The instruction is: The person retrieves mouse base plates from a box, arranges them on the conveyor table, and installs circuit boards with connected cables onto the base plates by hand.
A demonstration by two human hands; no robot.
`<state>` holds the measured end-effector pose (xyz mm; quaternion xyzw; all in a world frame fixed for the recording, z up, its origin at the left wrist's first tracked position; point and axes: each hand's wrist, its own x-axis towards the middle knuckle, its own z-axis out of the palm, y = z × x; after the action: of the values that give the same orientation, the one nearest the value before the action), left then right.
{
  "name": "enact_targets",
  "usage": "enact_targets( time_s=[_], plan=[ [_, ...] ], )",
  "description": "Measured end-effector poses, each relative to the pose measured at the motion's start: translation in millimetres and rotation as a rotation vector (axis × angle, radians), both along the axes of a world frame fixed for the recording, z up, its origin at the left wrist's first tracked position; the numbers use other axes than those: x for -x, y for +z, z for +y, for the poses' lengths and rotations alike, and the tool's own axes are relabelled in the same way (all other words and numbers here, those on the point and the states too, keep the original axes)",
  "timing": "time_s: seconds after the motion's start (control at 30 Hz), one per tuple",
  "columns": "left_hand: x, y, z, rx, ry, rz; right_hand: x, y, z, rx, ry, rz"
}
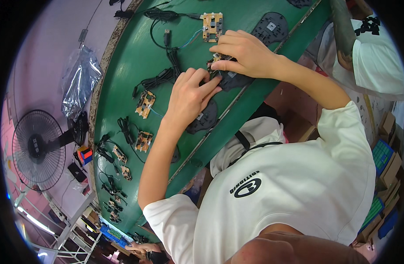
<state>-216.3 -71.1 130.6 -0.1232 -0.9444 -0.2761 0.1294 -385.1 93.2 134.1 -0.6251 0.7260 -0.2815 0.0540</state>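
Note:
My right hand (246,55) is closed on a small tan circuit board (216,59), its thumb and fingers gripping the edges. The board is over a black plastic shell (235,81) that looks like the base of a computer mouse; whether it sits inside the shell is hidden. Beside it, my left hand (191,94) has its thumb and fingers pinched together at the board's near-left side; what they hold is hidden. A black cable bundle (164,75) with a USB plug lies just left of the hands. Another black shell (204,118) is partly under my left wrist.
On the green belt (122,105) lie more circuit boards (212,27) with coiled cables, and another black shell (272,27) beyond my right hand. A metal rail runs along its near edge. A black fan (39,149) and a plastic bag (81,81) are at left. Another person's arm (342,35) shows upper right.

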Motion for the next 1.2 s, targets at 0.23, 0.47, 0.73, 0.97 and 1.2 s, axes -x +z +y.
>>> enact_targets(
  time_s=[0.23, 0.47, 0.73, 0.97, 1.2],
  plan=[
    [5, 9, 1, -0.043, 0.028, -0.139, 6, 5, 1, -0.076, -0.039, -0.157],
    [5, 8, 0, -0.11, 0.082, -0.189, 31, 29, 24, -0.293, 0.116, -0.613],
    [12, 12, -1, -0.202, 0.11, -0.282, 5, 9, 39, -0.001, 0.191, -0.098],
    [14, 15, 2, -0.231, 0.124, -0.3, -3, 15, 40, 0.019, 0.168, 0.029],
    [-2, 18, 17, -0.396, 0.157, -0.246, -9, 18, 42, -0.035, 0.128, 0.084]
  ],
)
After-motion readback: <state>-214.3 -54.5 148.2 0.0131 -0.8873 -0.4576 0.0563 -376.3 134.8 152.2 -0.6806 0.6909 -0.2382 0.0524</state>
